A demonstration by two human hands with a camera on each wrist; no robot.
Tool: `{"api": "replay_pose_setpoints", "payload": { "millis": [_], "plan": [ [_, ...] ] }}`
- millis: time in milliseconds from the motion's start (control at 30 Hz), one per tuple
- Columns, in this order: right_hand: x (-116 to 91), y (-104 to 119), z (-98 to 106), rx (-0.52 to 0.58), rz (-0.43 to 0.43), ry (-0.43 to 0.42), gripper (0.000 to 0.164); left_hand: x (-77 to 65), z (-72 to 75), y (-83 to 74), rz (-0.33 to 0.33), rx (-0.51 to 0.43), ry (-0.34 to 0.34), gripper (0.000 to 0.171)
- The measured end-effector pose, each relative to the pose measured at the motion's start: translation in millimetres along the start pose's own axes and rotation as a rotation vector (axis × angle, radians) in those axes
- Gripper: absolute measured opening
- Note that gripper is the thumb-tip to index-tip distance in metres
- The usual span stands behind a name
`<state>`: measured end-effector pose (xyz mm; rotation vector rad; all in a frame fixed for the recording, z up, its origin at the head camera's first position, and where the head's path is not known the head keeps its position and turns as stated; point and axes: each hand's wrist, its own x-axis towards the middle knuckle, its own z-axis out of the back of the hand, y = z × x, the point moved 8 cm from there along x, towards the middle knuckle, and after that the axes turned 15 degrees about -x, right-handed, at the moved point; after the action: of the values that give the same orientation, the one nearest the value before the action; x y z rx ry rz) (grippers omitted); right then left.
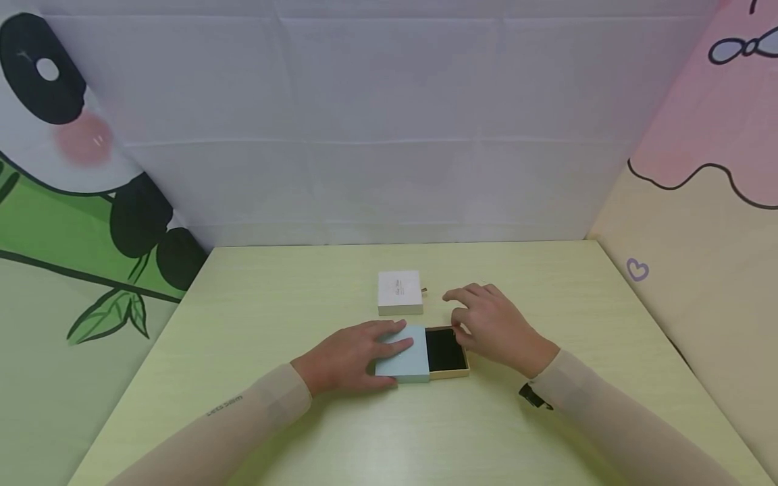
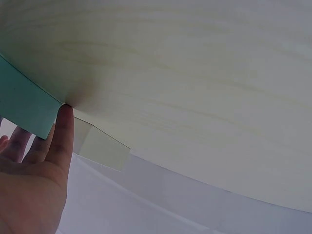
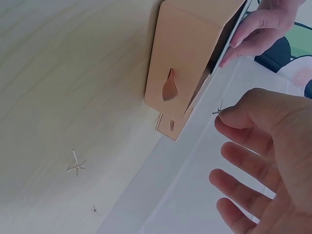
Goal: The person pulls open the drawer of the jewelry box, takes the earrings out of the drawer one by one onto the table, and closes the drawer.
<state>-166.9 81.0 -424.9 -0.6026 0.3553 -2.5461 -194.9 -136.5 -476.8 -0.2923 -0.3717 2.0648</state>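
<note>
My left hand point(image 1: 358, 354) holds a pale blue slide box point(image 1: 406, 368) on the table, two fingers lying over its top and the thumb along its near edge. In the left wrist view, one fingertip meets the table by the box's corner. A tan drawer point(image 1: 450, 374) with a black pad point(image 1: 444, 349) protrudes from the box's right side. Beside that drawer, my right hand point(image 1: 495, 334) pinches a tiny thin metal piece point(image 3: 218, 112) between thumb and index finger, other fingers spread. It resembles a star-shaped earring stud. A drawer pull tab point(image 3: 169, 88) shows on the drawer's end.
A closed white box point(image 1: 398, 291) with a small side tab stands behind the blue box. Two small star-shaped pieces lie on the table, a larger pale one point(image 3: 76, 166) and a smaller dark one point(image 3: 94, 210). Patterned cloth walls border the table point(image 1: 292, 283).
</note>
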Motion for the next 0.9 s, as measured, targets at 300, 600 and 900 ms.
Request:
{"api": "replay_pose_setpoints", "payload": {
  "millis": [300,600,900],
  "plan": [
    [-1.7,-2.1,-1.6,0.002,-0.003,-0.017,0.012,-0.1,0.4,-0.2,-0.005,0.008,-0.003,0.075],
    [-2.4,-3.5,-2.0,0.002,-0.006,-0.031,0.012,0.9,-1.1,2.6,-0.003,0.007,-0.001,0.076],
    [-1.9,-2.9,-2.5,-0.002,-0.006,-0.029,0.012,1.5,-2.6,4.6,-0.007,0.004,-0.005,0.076]
  ]
}}
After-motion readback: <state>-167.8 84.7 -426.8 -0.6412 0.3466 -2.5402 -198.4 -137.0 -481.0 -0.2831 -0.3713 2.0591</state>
